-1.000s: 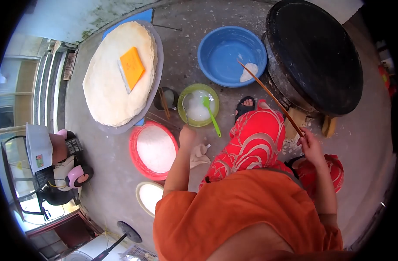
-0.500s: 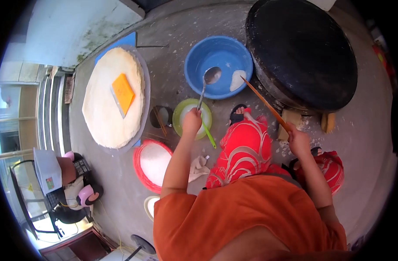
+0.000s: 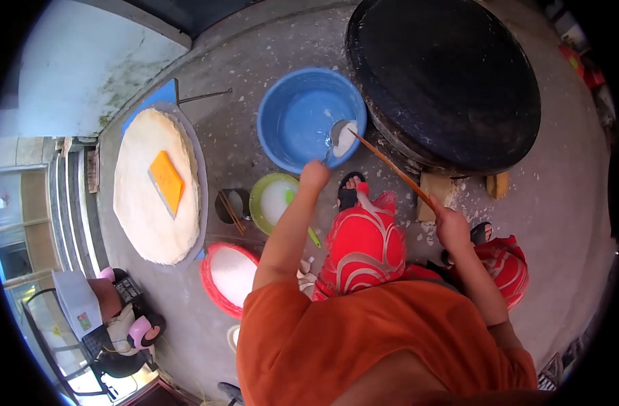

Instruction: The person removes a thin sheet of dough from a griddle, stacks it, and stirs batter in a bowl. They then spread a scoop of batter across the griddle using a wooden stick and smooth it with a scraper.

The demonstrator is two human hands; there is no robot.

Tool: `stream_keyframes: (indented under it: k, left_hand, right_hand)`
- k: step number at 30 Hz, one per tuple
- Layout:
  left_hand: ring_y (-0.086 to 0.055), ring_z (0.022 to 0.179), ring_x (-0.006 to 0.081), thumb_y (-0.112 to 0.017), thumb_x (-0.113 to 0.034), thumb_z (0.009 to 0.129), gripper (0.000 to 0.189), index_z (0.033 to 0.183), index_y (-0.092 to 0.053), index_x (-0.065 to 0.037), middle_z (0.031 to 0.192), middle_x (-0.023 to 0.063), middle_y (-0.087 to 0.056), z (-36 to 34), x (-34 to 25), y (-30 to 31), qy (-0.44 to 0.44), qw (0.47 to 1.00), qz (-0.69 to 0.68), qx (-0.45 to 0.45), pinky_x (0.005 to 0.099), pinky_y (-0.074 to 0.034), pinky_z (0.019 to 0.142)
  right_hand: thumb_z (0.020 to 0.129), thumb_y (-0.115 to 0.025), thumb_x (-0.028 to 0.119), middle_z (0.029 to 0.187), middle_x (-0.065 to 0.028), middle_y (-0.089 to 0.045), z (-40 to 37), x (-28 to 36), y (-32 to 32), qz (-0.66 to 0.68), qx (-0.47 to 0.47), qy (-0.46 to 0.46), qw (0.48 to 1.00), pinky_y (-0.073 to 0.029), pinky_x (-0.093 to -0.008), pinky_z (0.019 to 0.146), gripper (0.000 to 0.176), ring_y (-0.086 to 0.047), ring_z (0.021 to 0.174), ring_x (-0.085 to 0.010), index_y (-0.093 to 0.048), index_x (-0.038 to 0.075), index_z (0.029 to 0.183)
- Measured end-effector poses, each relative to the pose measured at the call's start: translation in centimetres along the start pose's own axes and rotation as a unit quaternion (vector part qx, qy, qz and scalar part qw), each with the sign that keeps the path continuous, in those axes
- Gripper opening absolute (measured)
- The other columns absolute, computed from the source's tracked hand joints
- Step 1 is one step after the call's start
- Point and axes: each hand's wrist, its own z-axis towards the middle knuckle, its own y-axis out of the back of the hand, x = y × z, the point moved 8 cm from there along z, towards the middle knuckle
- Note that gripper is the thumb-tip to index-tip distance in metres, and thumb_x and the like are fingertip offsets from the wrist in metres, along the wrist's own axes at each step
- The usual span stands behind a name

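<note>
My left hand (image 3: 315, 176) grips the handle of a metal ladle (image 3: 341, 134) whose bowl, filled with white batter, hangs over the right rim of the blue basin (image 3: 292, 118). My right hand (image 3: 451, 227) holds a long thin wooden stick (image 3: 390, 169) that slants up-left toward the ladle. The big round black griddle (image 3: 451, 78) stands at the upper right, close beyond both tools. A green bowl (image 3: 272, 199) of white batter with a green spoon sits under my left forearm.
A tall stack of thin flatbreads (image 3: 150, 186) with an orange scraper (image 3: 166, 181) lies on a round tray at left. A red-rimmed basin (image 3: 228, 277) of white flour, a small dark cup (image 3: 229, 205) and wooden blocks (image 3: 434, 189) under the griddle stand nearby.
My left hand lifted the ladle out of the green bowl and carried it right, over the blue basin toward the griddle. The right hand kept the stick.
</note>
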Motion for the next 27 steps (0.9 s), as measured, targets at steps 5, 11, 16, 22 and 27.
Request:
stream_keyframes:
  k: [5, 11, 16, 22, 27]
  left_hand:
    - [-0.055, 0.085, 0.0409, -0.048, -0.024, 0.079, 0.03, 0.079, -0.062, 0.003, 0.085, 0.0261, -0.058, -1.7, 3.9, 0.0, 0.044, 0.999, -0.008, 0.012, 0.0457, -0.044, 0.076]
    - [-0.056, 0.084, 0.0412, -0.049, -0.024, 0.079, 0.031, 0.078, -0.062, 0.003, 0.083, 0.0268, -0.058, 0.2, 0.8, 0.2, 0.026, 0.997, -0.061, -0.047, 0.0461, -0.044, 0.075]
    - [-0.056, 0.079, 0.0411, -0.046, -0.024, 0.08, 0.032, 0.076, -0.061, 0.003, 0.081, 0.0261, -0.058, -0.8, 1.7, -3.3, -0.009, 0.999, -0.022, 0.028, 0.0461, -0.044, 0.072]
    - [-0.057, 0.077, 0.0408, -0.043, -0.021, 0.081, 0.032, 0.073, -0.06, 0.005, 0.08, 0.027, -0.057, -0.3, 2.6, -4.8, -0.059, 0.998, 0.027, -0.002, 0.0463, -0.045, 0.071]
    - [-0.057, 0.079, 0.0407, -0.046, -0.021, 0.08, 0.03, 0.073, -0.061, 0.004, 0.08, 0.0269, -0.058, -0.5, -1.2, -0.9, 0.055, 0.992, -0.085, -0.079, 0.0461, -0.045, 0.072]
  right_hand:
    - [0.074, -0.045, 0.002, 0.071, -0.0169, -0.057, -0.8, -1.2, -0.5, 0.007, -0.009, 0.003, 1.0, -0.043, -0.042, 0.06, 0.052, -0.055, 0.066, -0.0346, -0.044, 0.019, 0.123]
    - [0.072, -0.046, 0.001, 0.068, -0.0171, -0.055, -0.9, -1.9, -0.4, 0.014, -0.022, -0.001, 1.0, -0.042, -0.0411, 0.058, 0.052, -0.054, 0.064, -0.0349, -0.045, 0.015, 0.123]
    - [0.073, -0.046, 0.001, 0.068, -0.0179, -0.055, -1.1, -2.9, -0.7, 0.014, -0.032, -0.009, 0.999, -0.042, -0.0415, 0.058, 0.051, -0.054, 0.064, -0.0354, -0.046, 0.014, 0.122]
    - [0.074, -0.046, 0.003, 0.074, -0.0181, -0.057, -1.3, -2.8, -0.7, 0.004, -0.019, -0.011, 1.0, -0.044, -0.0433, 0.06, 0.048, -0.055, 0.066, -0.0357, -0.046, 0.016, 0.121]
    - [0.075, -0.046, 0.003, 0.072, -0.0186, -0.056, -1.6, -2.8, -0.5, 0.027, -0.038, 0.008, 0.999, -0.043, -0.0437, 0.059, 0.048, -0.055, 0.064, -0.0358, -0.046, 0.015, 0.121]
